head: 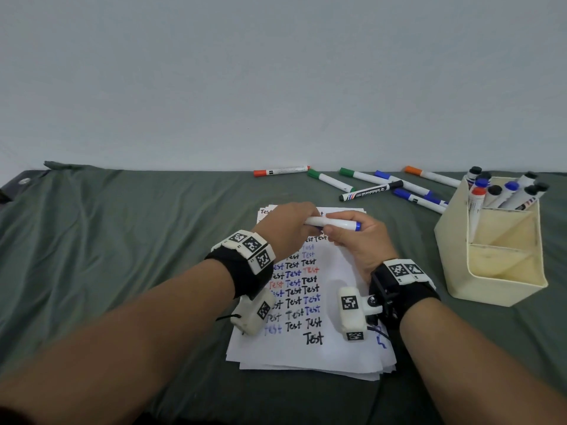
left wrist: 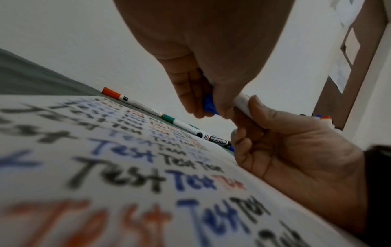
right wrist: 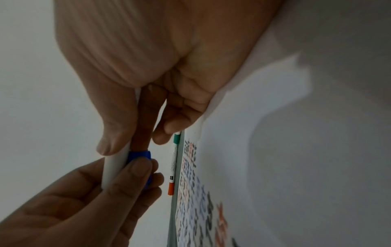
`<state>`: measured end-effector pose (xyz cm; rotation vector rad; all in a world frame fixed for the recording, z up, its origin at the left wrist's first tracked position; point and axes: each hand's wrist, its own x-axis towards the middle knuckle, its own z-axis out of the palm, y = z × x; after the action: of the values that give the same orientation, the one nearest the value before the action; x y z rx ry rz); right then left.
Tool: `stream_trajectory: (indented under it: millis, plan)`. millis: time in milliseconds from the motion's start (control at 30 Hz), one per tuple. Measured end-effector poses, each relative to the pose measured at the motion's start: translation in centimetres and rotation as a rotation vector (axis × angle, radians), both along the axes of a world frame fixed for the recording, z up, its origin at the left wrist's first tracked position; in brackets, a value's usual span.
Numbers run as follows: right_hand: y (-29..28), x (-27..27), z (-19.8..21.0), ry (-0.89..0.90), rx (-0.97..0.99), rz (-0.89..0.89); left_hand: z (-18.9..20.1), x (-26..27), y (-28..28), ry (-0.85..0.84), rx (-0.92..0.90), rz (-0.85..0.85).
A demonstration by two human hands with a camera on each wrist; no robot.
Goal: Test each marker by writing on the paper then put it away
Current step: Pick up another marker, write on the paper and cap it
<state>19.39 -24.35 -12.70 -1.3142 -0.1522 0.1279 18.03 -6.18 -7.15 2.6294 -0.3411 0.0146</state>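
Note:
A blue marker [head: 333, 223] with a white barrel lies level above the paper [head: 310, 354], held between both hands. My left hand [head: 294, 222] pinches its blue cap [left wrist: 209, 104] at the left end. My right hand [head: 345, 233] grips the barrel, and the blue tail sticks out to the right. In the right wrist view the cap [right wrist: 139, 156] sits under the left thumb, next to the barrel. Whether the cap is seated on the tip is hidden by the fingers. The paper [left wrist: 105, 167] bears rows of "Test" in black, blue and red.
A cream holder [head: 491, 265] at the right has several capped markers in its back compartment. Several loose markers [head: 368, 190] lie on the green cloth behind the paper, an orange-capped one [head: 280, 171] furthest left. A wall rises behind them.

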Motion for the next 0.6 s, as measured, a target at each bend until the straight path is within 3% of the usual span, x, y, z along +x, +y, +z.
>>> stream_trajectory:
  millis: [167, 367, 600]
  plan:
    - [-0.4, 0.3, -0.3, 0.055, 0.125, -0.056, 0.6, 0.6, -0.1, -0.054, -0.003, -0.004]
    - [-0.4, 0.6, -0.6, 0.071, 0.163, -0.090, 0.7, 0.9, 4.5, -0.024, 0.007, 0.034]
    - [-0.5, 0.8, -0.9, 0.048, 0.084, -0.044, 0.1, 0.5, 6.1, -0.013, -0.051, 0.004]
